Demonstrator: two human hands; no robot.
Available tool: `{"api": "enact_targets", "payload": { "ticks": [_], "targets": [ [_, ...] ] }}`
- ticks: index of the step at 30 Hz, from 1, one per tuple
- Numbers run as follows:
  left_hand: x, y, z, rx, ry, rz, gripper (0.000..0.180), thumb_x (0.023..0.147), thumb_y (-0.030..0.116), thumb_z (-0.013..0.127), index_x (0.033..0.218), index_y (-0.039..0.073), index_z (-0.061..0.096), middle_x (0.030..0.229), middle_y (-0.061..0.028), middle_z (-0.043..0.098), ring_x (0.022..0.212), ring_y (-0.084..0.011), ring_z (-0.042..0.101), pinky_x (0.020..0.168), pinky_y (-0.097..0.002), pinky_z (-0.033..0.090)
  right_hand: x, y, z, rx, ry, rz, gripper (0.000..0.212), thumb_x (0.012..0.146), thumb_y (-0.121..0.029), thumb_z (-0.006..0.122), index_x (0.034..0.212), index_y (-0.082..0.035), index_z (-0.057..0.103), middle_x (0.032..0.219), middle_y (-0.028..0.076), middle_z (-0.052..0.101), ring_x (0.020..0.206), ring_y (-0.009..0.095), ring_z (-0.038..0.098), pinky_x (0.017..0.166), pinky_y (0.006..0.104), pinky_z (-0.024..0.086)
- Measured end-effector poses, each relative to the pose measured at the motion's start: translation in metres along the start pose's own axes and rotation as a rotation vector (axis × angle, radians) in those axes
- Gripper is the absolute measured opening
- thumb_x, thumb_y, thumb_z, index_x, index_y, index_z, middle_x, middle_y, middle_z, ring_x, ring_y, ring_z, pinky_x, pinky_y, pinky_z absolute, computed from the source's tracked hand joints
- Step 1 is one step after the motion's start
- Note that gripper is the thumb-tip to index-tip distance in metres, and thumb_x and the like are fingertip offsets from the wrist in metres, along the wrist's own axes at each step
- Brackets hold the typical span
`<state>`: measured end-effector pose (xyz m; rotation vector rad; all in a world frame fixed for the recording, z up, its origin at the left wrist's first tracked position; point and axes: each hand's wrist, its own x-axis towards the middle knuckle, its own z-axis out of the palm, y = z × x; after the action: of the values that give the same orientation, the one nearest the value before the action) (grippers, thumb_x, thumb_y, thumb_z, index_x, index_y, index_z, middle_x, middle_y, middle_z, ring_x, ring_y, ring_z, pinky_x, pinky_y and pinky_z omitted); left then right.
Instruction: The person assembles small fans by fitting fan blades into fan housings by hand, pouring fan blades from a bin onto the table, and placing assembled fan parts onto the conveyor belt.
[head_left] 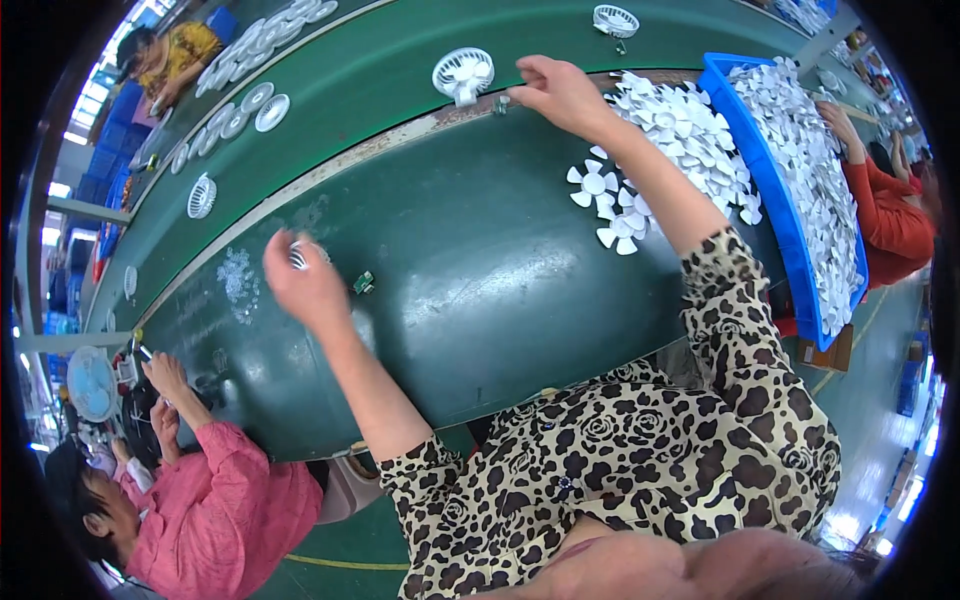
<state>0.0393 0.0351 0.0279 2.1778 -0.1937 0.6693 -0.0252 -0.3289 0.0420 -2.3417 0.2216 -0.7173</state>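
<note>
My left hand (308, 283) is over the near green worktop, its fingers curled round a white ribbed fan housing (297, 257) that they mostly hide. Beside that hand lies a small green circuit board (365, 282). My right hand (566, 97) reaches to the worktop's far edge, thumb and fingers apart, with nothing seen between them. Just left of its thumb is another small circuit board (501, 104). A white round fan housing (463, 72) rests nearby on the green conveyor belt. White fan blades (678, 130) lie in a heap right of my right forearm.
A blue bin (775, 190) full of white blades stands at the right. Small clear pieces (238, 283) lie scattered at left. More housings (202, 196) and white round covers (271, 112) sit along the belt. Co-workers sit at near left (215, 510), far left and right.
</note>
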Motion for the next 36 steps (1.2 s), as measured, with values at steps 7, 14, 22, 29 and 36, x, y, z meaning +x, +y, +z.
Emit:
{"api": "enact_targets", "payload": {
  "ticks": [7,14,22,29,36],
  "targets": [
    [0.007,-0.044,-0.033,0.571,-0.188,-0.359,0.039,0.086,0.028,0.055,0.116,0.002,0.058,0.115,-0.0197,0.061,0.106,-0.038,0.058,0.088,-0.0477,0.046,-0.103,-0.031,-0.066,-0.609,-0.49,-0.083,0.02,0.076,-0.01,0.062,0.096,-0.007,0.06,0.09,0.016,0.059,0.087,0.035,0.061,0.071,0.0449,0.051],
    [-0.022,-0.009,0.017,0.161,-0.384,-0.091,0.018,0.092,0.018,0.051,0.094,0.001,0.058,0.09,-0.0239,0.062,0.086,-0.0421,0.06,0.073,-0.0486,0.046,-0.123,-0.026,-0.022,-0.486,-0.421,-0.069,0.025,0.079,-0.021,0.068,0.092,-0.003,0.057,0.088,0.017,0.058,0.078,0.036,0.062,0.067,0.0452,0.051],
    [-0.046,0.033,0.038,-0.923,-0.65,-0.759,0.032,0.098,0.027,0.05,0.108,-0.002,0.057,0.096,-0.0086,0.065,0.079,-0.0138,0.064,0.069,-0.0275,0.053,-0.114,-0.061,-0.01,-0.098,-0.174,-0.058,0.028,0.077,-0.013,0.07,0.103,-0.003,0.062,0.082,0.009,0.057,0.062,0.018,0.056,0.058,0.03,0.046],
    [-0.053,0.046,0.039,-1.173,-0.844,-0.781,0.044,0.097,0.041,0.048,0.113,0.0,0.055,0.102,-0.0103,0.064,0.088,-0.0179,0.066,0.073,-0.0332,0.057,-0.101,-0.119,0.017,-0.104,-0.214,-0.399,0.033,0.075,-0.014,0.072,0.104,-0.006,0.059,0.086,0.009,0.054,0.072,0.028,0.059,0.059,0.037,0.049],
    [-0.059,0.053,0.037,-1.179,-0.842,-0.683,0.034,0.093,0.029,0.059,0.111,0.001,0.055,0.099,-0.0052,0.062,0.087,-0.0116,0.061,0.075,-0.0282,0.053,-0.086,-0.121,0.053,-0.156,-0.349,-0.361,0.026,0.075,-0.014,0.069,0.097,-0.006,0.058,0.089,0.012,0.054,0.084,0.03,0.059,0.064,0.0407,0.05]
  ]
}}
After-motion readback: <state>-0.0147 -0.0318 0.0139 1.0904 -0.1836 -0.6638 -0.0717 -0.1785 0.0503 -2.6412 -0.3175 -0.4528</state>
